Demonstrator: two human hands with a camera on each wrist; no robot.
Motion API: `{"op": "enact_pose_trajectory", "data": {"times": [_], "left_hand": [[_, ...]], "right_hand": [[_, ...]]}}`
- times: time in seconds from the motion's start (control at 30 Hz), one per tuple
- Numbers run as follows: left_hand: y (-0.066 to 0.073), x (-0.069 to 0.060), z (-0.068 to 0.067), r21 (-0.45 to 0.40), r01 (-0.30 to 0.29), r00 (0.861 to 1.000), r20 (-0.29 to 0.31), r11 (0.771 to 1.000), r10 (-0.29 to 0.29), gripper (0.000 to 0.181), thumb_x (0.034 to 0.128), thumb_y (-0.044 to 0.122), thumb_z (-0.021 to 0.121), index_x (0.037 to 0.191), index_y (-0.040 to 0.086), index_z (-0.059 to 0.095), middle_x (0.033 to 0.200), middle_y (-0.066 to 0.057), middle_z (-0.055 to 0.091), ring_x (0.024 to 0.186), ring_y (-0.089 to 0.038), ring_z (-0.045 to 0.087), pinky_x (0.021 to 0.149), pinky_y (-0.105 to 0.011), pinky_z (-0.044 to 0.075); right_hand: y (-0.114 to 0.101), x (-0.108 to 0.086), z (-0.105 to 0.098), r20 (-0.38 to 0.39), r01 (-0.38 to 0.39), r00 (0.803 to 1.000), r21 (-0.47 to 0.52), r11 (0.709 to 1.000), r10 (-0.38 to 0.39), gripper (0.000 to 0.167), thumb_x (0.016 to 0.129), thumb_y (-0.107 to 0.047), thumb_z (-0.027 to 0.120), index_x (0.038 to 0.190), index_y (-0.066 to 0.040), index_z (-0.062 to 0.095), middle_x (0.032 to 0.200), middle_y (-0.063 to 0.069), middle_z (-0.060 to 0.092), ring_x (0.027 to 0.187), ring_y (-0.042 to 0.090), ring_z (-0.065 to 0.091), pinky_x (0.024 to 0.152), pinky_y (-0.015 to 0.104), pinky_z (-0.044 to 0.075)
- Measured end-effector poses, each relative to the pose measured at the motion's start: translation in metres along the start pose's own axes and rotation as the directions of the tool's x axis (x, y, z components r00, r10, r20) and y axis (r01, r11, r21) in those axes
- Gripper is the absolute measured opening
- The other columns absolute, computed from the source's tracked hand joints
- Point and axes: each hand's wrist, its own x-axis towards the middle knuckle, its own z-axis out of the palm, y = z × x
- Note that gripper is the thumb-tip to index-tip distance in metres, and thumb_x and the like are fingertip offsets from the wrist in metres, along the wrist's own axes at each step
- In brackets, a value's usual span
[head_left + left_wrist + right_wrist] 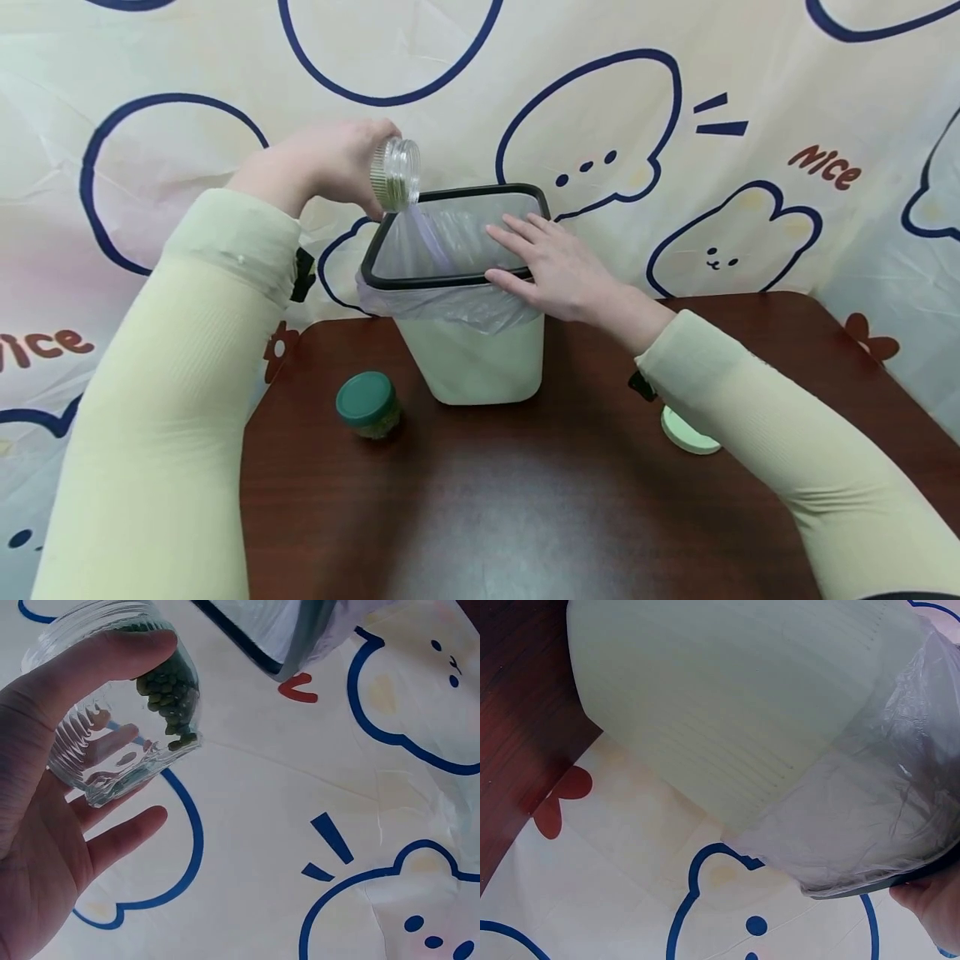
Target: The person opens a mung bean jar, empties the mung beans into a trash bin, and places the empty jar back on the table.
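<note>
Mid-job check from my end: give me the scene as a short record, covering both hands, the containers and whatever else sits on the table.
bin: pale green, black-rimmed, on the table
liner: translucent bag folded over the rim
left hand: grips the clear jar
clear jar: tipped sideways, threaded end toward the bin's opening
jar contents: small green pieces
right hand: fingers spread, at the bin's right side
left of bin: green-lidded jar
right of bin: pale green lid, partly behind the right sleeve
</note>
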Motion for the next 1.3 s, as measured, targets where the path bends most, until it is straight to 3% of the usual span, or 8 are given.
{"op": "enact_pose_trajectory", "data": {"times": [0.13,0.37,0.53,0.7,0.93,1.3], "left_hand": [[0.0028,0.0000,-0.0046,-0.004,-0.009,0.999,-0.043,1.000,0.008,0.095,0.0624,0.007,0.085,0.141,-0.006,0.033,0.130,-0.028,0.047,0.114,-0.044,0.047,0.097,-0.060,0.039],[0.0050,0.0010,-0.0021,0.108,-0.012,1.000,-0.006,0.994,0.013,0.089,0.0630,0.013,0.085,0.138,-0.004,0.039,0.128,-0.025,0.051,0.112,-0.041,0.049,0.096,-0.058,0.038],[0.0005,-0.0001,-0.0002,0.093,-0.003,1.000,-0.011,0.996,0.004,0.094,0.0630,0.013,0.086,0.141,-0.004,0.036,0.131,-0.027,0.050,0.115,-0.044,0.048,0.097,-0.060,0.037],[-0.0004,-0.0016,-0.0029,0.041,0.006,0.998,-0.062,0.999,-0.003,0.096,0.0641,0.009,0.085,0.144,-0.004,0.032,0.134,-0.028,0.046,0.117,-0.045,0.046,0.098,-0.061,0.037],[0.0022,-0.0013,-0.0027,0.132,-0.006,1.000,-0.026,0.991,0.010,0.093,0.0638,0.013,0.084,0.142,-0.002,0.036,0.131,-0.027,0.049,0.114,-0.044,0.048,0.096,-0.061,0.038],[0.0008,-0.0011,-0.0004,0.114,0.001,0.999,-0.042,0.993,0.004,0.093,0.0645,0.010,0.084,0.142,-0.002,0.035,0.133,-0.026,0.048,0.116,-0.044,0.047,0.097,-0.061,0.037]], "right_hand": [[0.0005,0.0006,-0.0007,-0.005,0.003,1.000,0.005,1.000,-0.003,0.066,0.098,-0.055,0.044,0.153,-0.019,0.033,0.157,0.011,0.025,0.144,0.036,0.016,0.115,0.048,0.013],[-0.0001,0.0008,-0.0007,0.009,-0.010,1.000,0.003,1.000,0.010,0.067,0.097,-0.056,0.043,0.153,-0.019,0.033,0.158,0.010,0.024,0.145,0.035,0.015,0.115,0.048,0.012],[-0.0003,0.0007,0.0003,0.004,-0.009,1.000,-0.002,1.000,0.009,0.067,0.097,-0.055,0.043,0.153,-0.020,0.033,0.157,0.010,0.025,0.144,0.035,0.016,0.115,0.048,0.013],[-0.0002,0.0006,0.0002,0.003,-0.006,1.000,-0.003,1.000,0.006,0.066,0.098,-0.055,0.043,0.153,-0.019,0.033,0.157,0.010,0.025,0.144,0.036,0.016,0.115,0.048,0.013],[0.0003,0.0006,0.0006,0.006,-0.009,1.000,0.001,1.000,0.009,0.066,0.098,-0.055,0.043,0.153,-0.020,0.032,0.158,0.010,0.025,0.144,0.035,0.016,0.115,0.048,0.013],[0.0001,0.0003,0.0016,-0.003,-0.002,1.000,0.004,1.000,0.002,0.066,0.098,-0.055,0.044,0.153,-0.020,0.032,0.157,0.010,0.025,0.144,0.035,0.016,0.115,0.048,0.013]]}}
